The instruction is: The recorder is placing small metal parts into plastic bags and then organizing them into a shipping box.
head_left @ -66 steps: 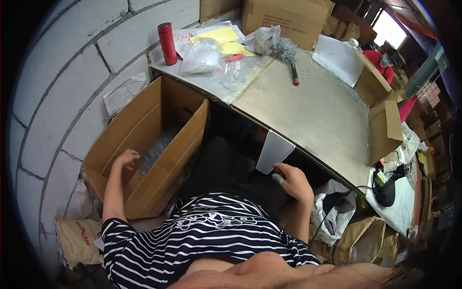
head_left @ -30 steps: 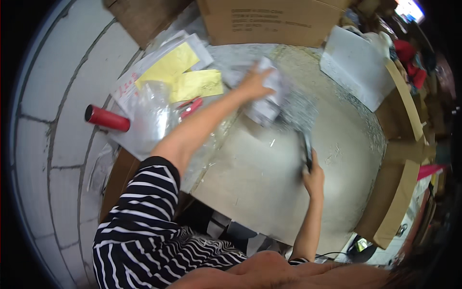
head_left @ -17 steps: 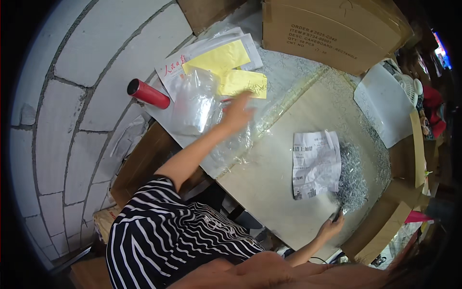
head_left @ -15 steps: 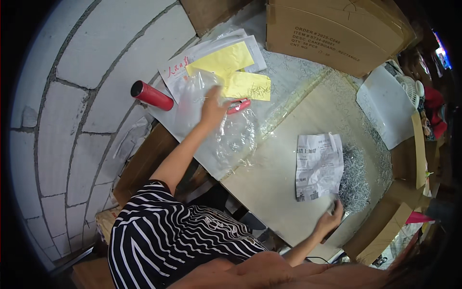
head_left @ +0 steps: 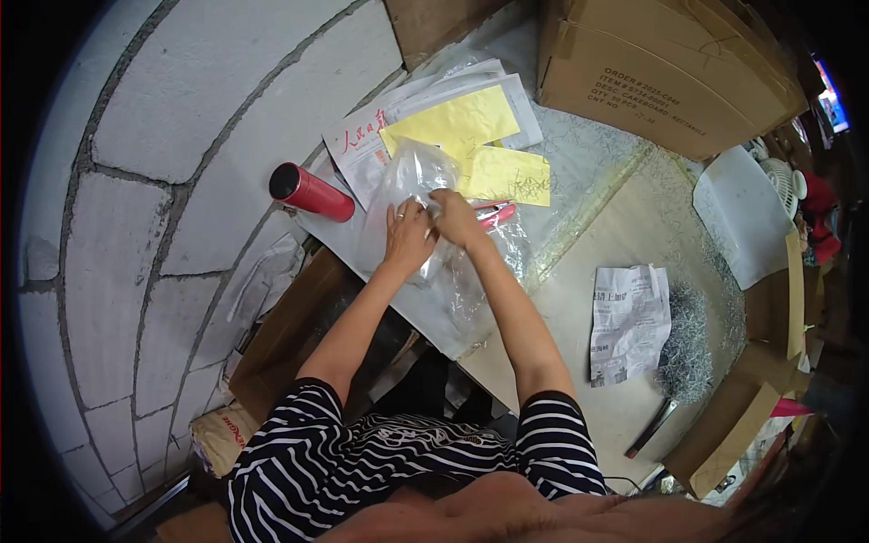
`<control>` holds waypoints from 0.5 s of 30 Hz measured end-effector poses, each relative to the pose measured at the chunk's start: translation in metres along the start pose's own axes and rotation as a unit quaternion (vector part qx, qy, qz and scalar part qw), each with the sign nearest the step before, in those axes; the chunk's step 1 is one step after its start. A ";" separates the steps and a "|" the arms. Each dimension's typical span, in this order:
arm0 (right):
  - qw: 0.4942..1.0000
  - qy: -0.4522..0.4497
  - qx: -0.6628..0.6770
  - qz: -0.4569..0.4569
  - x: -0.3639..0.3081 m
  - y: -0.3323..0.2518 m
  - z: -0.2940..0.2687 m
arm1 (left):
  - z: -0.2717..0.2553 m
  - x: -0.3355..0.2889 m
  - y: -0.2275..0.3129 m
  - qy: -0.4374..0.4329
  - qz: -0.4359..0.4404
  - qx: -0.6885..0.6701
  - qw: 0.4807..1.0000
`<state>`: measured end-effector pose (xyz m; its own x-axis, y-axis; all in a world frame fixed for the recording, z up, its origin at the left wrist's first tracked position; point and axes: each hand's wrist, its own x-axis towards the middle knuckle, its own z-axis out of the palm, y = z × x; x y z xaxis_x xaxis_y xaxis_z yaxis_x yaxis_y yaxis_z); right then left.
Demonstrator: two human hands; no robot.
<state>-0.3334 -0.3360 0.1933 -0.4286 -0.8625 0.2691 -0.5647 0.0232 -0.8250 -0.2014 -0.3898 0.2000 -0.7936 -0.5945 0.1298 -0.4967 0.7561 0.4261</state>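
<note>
Both my hands are together on a crumpled clear plastic bag (head_left: 424, 166) at the left of the table. My left hand (head_left: 410, 237) has its fingers bent over the film and grips it. Beside it, my right hand (head_left: 456, 221) pinches the same bag, fingers closed. Just right of my right hand lies a red stapler (head_left: 497, 216), partly covered by my wrist. Under and beyond the bag are yellow paper sheets (head_left: 510, 174) with thin wire bits on them, and newspapers (head_left: 356, 147). More loose clear film (head_left: 466, 303) spreads below my right forearm.
A red cylindrical flask (head_left: 312, 192) lies by the block wall. On the right are a newspaper piece (head_left: 631, 326), a heap of small metal bits (head_left: 686, 348) and a dark-handled tool (head_left: 653, 426). A large cardboard box (head_left: 665, 81) stands at the back.
My right hand has left the tool beside the metal heap and come across to the bag. My left hand now rests on the bag next to it. The view has shifted slightly.
</note>
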 end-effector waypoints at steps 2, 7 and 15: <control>0.991 -0.094 -0.084 0.045 0.010 0.019 -0.003 | -0.019 0.007 -0.003 0.039 0.051 0.031 0.997; 0.939 -0.075 -0.335 0.003 0.010 0.010 -0.017 | -0.046 0.027 -0.021 -0.066 0.065 0.062 0.994; 0.949 -0.231 -0.181 -0.113 0.022 -0.002 -0.013 | -0.001 0.059 -0.082 0.111 -0.121 -0.107 0.981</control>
<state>-0.3511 -0.3481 0.2075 0.0389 -0.9939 0.1034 -0.8464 -0.0878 -0.5252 -0.2075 -0.4877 0.1735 -0.5539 -0.8123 0.1827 -0.5571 0.5246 0.6438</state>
